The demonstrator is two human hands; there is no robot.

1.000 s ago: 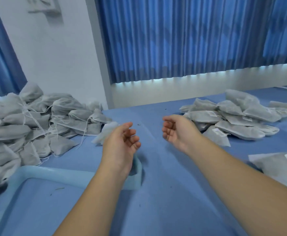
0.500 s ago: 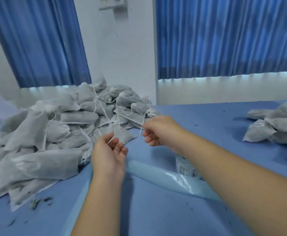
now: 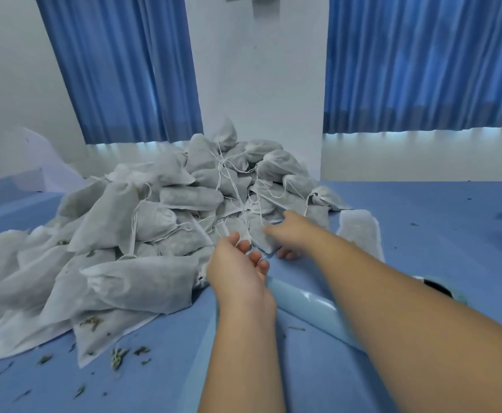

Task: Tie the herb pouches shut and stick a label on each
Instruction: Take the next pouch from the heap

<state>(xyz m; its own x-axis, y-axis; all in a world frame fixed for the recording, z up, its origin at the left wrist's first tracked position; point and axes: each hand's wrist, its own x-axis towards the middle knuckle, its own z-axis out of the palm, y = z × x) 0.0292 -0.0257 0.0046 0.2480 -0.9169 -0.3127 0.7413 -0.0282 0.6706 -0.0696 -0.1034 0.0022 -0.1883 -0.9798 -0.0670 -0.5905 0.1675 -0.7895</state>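
Reaching in, the right hand (image 3: 288,235) seemingly pinches a soft, light pouch (image 3: 257,237) by its edge; left hand (image 3: 239,274) slack, empty.

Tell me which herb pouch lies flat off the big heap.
The flat pouch right of the right hand, alone on the blue tablecloth; the others are stacked in the heap.

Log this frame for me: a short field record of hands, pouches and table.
setting: blue table, blue curtains behind
pouch pile: heaped left of centre, strings loose
right hand: grips a pouch at the pile's near edge
left hand: beside it, fingers relaxed, holding nothing visible
lone pouch: flat, right of pile
herb crumbs: scattered near front
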